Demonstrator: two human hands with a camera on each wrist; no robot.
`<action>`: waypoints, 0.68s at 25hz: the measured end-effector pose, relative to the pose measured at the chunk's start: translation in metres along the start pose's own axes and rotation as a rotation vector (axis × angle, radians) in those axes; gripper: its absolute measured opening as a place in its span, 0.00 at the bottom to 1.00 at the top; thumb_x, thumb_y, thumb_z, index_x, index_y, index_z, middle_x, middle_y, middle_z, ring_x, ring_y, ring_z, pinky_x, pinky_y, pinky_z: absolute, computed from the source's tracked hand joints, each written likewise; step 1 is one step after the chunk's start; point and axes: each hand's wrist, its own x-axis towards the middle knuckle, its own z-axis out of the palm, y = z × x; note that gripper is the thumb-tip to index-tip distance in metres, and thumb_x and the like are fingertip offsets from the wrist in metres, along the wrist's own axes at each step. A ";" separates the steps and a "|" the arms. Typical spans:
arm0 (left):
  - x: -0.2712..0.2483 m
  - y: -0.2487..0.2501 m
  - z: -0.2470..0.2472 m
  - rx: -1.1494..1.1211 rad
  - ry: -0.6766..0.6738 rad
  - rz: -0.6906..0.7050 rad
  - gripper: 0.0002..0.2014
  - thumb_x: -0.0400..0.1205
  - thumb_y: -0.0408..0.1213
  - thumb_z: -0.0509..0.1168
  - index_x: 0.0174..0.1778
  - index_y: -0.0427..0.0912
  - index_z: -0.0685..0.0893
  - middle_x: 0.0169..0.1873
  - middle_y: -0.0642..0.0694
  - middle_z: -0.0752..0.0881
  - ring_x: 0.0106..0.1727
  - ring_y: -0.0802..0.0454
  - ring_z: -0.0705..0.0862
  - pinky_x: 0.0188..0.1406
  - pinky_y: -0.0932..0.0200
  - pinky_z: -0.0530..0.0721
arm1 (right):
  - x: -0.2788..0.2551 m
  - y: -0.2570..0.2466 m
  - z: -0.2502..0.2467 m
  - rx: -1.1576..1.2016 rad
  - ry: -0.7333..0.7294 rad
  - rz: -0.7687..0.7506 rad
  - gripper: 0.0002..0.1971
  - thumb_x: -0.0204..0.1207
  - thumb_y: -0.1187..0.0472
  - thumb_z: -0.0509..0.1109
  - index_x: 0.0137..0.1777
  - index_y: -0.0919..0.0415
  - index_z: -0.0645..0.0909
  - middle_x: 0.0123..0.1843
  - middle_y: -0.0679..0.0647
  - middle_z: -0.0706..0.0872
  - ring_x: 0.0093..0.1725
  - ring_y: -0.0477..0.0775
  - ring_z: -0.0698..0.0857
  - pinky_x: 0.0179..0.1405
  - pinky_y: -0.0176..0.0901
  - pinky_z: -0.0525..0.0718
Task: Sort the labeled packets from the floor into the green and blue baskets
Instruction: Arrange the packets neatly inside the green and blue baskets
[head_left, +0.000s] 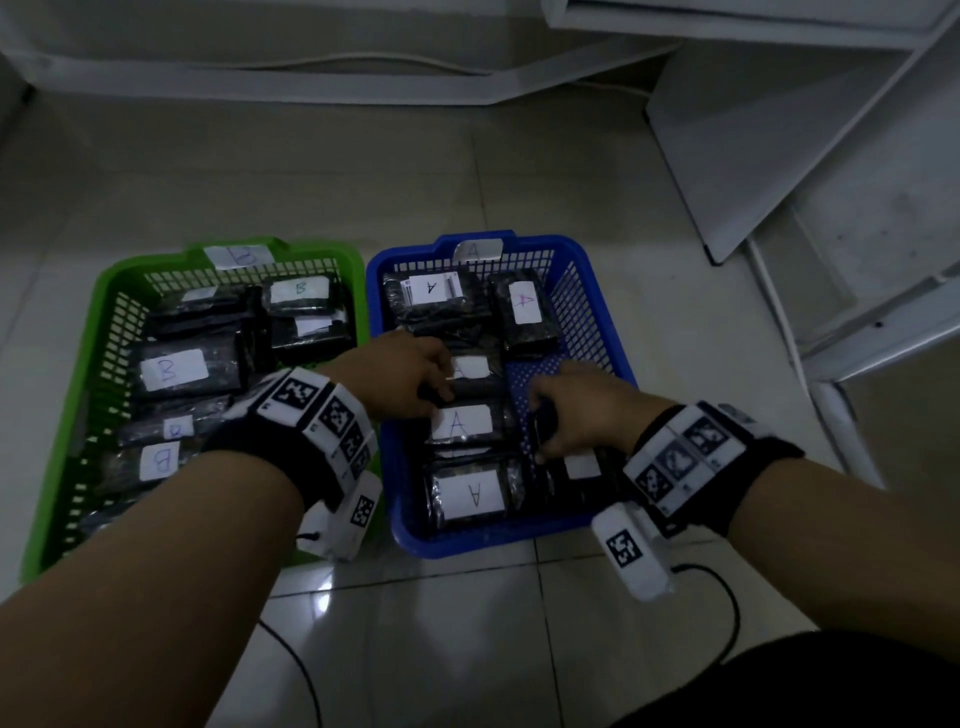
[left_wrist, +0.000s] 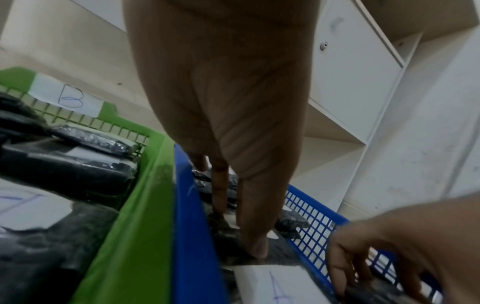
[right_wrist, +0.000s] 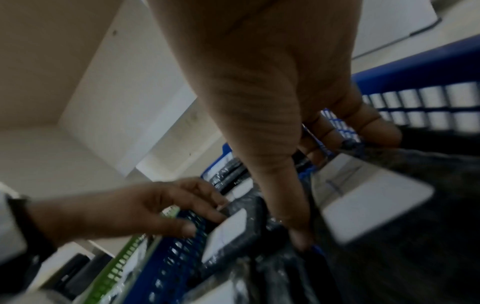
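Note:
The green basket (head_left: 98, 312), tagged B, holds several black packets with white B labels (head_left: 174, 370). Beside it on the right, the blue basket (head_left: 597, 306), tagged A, holds several black packets with A labels (head_left: 472, 493). Both hands are inside the blue basket. My left hand (head_left: 441, 387) pinches a black packet (head_left: 475, 387) in the basket's middle, thumb (left_wrist: 255, 246) on its near edge. My right hand (head_left: 545, 431) grips another black labeled packet (right_wrist: 376, 205) near the right wall, tilted up on edge. The letter on it is hidden.
The two baskets stand side by side on a pale tiled floor (head_left: 467, 623). A white shelf unit (head_left: 831, 208) rises at the right and a white baseboard runs along the back. A thin black cable (head_left: 727, 613) trails on the floor near my right wrist.

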 end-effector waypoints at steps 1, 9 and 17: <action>0.002 0.000 -0.001 -0.019 0.008 -0.003 0.17 0.79 0.49 0.67 0.63 0.52 0.85 0.69 0.52 0.74 0.66 0.50 0.74 0.69 0.54 0.70 | -0.001 0.004 0.007 -0.014 0.017 0.002 0.32 0.61 0.45 0.81 0.64 0.53 0.75 0.57 0.57 0.75 0.59 0.57 0.73 0.43 0.41 0.65; 0.005 0.006 0.007 -0.105 0.118 -0.058 0.13 0.79 0.45 0.68 0.60 0.51 0.86 0.64 0.50 0.75 0.66 0.48 0.73 0.68 0.49 0.73 | -0.004 0.016 0.009 0.098 0.051 0.034 0.35 0.60 0.47 0.82 0.65 0.54 0.72 0.50 0.54 0.71 0.57 0.56 0.71 0.47 0.43 0.70; -0.006 -0.004 0.005 -0.252 0.358 -0.105 0.09 0.78 0.36 0.68 0.52 0.48 0.89 0.52 0.48 0.86 0.56 0.47 0.82 0.69 0.48 0.72 | 0.008 -0.002 -0.049 0.686 0.125 0.063 0.16 0.75 0.67 0.70 0.62 0.56 0.79 0.51 0.53 0.84 0.43 0.50 0.82 0.35 0.38 0.80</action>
